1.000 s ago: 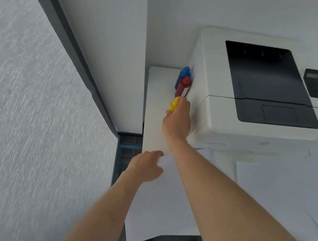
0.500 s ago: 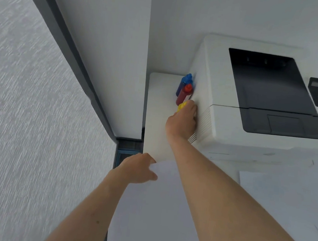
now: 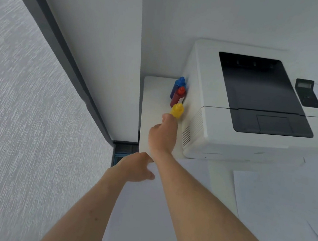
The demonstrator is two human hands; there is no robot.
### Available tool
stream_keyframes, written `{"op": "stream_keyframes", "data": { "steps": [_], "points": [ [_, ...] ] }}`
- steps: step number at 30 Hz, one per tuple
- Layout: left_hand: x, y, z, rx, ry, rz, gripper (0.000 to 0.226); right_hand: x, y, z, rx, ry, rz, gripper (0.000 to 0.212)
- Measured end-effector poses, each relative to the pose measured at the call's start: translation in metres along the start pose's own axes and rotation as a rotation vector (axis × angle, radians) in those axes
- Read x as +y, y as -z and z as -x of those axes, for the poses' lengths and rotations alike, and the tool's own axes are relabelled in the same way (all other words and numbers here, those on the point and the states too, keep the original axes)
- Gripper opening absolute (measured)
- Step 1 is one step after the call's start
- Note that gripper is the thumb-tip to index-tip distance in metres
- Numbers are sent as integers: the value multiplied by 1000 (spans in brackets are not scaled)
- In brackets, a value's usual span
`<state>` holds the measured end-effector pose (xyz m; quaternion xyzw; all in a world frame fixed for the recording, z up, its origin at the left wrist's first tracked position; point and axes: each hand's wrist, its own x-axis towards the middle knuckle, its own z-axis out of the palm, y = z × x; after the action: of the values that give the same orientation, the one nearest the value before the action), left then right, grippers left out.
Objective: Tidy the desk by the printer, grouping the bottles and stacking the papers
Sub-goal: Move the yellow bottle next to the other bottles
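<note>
Three small bottles stand in a row on the white desk (image 3: 154, 99) against the printer's left side: blue bottle (image 3: 178, 84) farthest, red bottle (image 3: 178, 97), yellow bottle (image 3: 177, 110) nearest. My right hand (image 3: 162, 134) is just below the yellow bottle with its fingers loosely spread; the fingertips hide the bottle's base. My left hand (image 3: 137, 167) pinches the far left corner of a large white sheet of paper (image 3: 142, 214) lying on the desk in front of me, thumb on top.
The white printer (image 3: 256, 104) with a dark top tray fills the right side. More loose white sheets (image 3: 276, 204) lie in front of it at the right. A white wall and a dark frame (image 3: 66, 49) close off the left.
My right hand set the yellow bottle down behind the red one and slid back off it, so most of the bottle now shows. My left hand stayed on the paper's corner.
</note>
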<state>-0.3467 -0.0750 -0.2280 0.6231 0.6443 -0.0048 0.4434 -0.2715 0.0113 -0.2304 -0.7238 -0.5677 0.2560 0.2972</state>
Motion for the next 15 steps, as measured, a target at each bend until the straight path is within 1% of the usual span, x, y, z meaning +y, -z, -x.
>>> {"op": "stream_keyframes", "data": {
  "steps": [2,3,8,11,13,15],
  "points": [
    [1,0,2,-15,3,13,58,4,2,-9,-101,-37,-10,46],
    [2,1,2,-20,6,21,57,5,4,-13,-127,-54,-19,48],
    [5,4,2,-42,11,31,30,5,13,-26,-161,-55,-7,50],
    [5,5,3,-47,9,47,11,5,18,-30,-191,-85,-37,57],
    [6,4,6,-73,9,86,13,6,21,-30,-242,-99,-31,62],
    [6,4,10,-124,32,158,7,6,25,-26,-289,-114,-4,62]
  ]
}}
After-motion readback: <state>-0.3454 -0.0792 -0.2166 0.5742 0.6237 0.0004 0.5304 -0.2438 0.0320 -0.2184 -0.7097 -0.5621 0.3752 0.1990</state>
